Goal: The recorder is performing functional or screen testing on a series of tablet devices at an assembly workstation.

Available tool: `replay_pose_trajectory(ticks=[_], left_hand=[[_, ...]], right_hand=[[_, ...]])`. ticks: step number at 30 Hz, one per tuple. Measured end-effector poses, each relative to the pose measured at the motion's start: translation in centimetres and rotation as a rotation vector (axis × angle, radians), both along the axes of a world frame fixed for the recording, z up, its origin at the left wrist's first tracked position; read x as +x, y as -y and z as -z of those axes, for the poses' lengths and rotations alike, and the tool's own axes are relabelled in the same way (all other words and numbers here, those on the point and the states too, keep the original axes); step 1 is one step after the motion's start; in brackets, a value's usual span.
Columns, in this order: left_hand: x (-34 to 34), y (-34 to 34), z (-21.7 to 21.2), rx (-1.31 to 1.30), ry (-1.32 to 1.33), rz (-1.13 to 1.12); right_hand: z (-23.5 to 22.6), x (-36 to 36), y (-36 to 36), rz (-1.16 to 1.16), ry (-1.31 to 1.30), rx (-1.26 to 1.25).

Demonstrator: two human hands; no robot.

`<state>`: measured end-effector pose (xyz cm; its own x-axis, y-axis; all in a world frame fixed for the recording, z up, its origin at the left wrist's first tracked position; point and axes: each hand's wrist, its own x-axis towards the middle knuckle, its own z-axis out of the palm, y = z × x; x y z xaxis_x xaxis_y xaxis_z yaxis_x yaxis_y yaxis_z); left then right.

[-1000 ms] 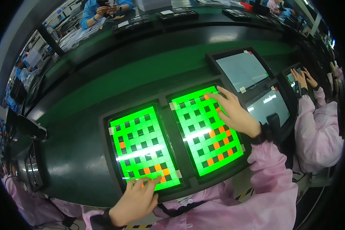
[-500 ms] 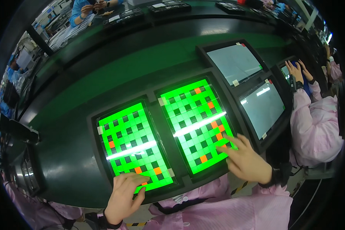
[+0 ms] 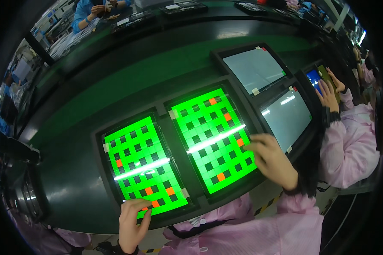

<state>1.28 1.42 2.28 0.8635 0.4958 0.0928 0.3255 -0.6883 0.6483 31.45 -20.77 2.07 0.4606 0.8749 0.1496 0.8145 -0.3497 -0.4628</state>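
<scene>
Workbench (image 3: 72, 174) spreads dark and glossy beneath everything, and near me on it sit two lit panels: the right green screen (image 3: 213, 146) and, to its left, the left green screen (image 3: 145, 170), both chequered with dark squares. Farther right lie two grey screens (image 3: 255, 70). My right hand (image 3: 273, 159) hangs loosely curled at the right screen's right edge, holding nothing I can see; whether its fingers touch the glass I cannot tell. My left hand (image 3: 132, 217), empty and half open, bends over the left screen's near left corner. Glare streaks (image 3: 142, 169) across both panels could hide a mark from me; a careless drag could peel a pale tab (image 3: 184, 193); and a hurried finger, covering the orange squares (image 3: 155, 204), could land on a neighbour.
</scene>
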Motion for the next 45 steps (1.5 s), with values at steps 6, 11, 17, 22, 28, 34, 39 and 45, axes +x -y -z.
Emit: replay_pose_trajectory(ticks=[6,11,17,22,28,34,39,45], left_hand=[[0.4,1.4,-0.1,-0.215,0.059,-0.099],[-0.6,1.7,0.8,-0.239,0.132,-0.169],[-0.3,1.9,2.1,-0.206,0.108,-0.128],[1.4,2.9,1.9,-0.053,0.112,0.007],[0.2,3.0,2.3,0.165,0.065,-0.207],[0.6,4.1,2.2,0.266,-0.056,-0.014],[1.2,3.5,2.6,0.322,-0.159,-0.166],[0.1,3.4,2.7,0.290,-0.127,-0.282]], right_hand=[[2.2,5.9,-8.9,-0.043,0.092,0.167],[1.1,4.4,-6.8,-0.062,0.161,-0.001],[0.5,-1.1,-1.0,-0.012,0.130,-0.106],[1.4,-4.8,0.8,-0.112,0.057,-0.110],[1.7,-5.5,1.1,-0.025,-0.018,-0.093],[2.2,-6.1,0.1,0.030,-0.114,0.058],[3.2,-5.6,0.9,0.170,-0.099,0.189],[5.0,-4.4,3.2,0.528,-0.153,0.374]])
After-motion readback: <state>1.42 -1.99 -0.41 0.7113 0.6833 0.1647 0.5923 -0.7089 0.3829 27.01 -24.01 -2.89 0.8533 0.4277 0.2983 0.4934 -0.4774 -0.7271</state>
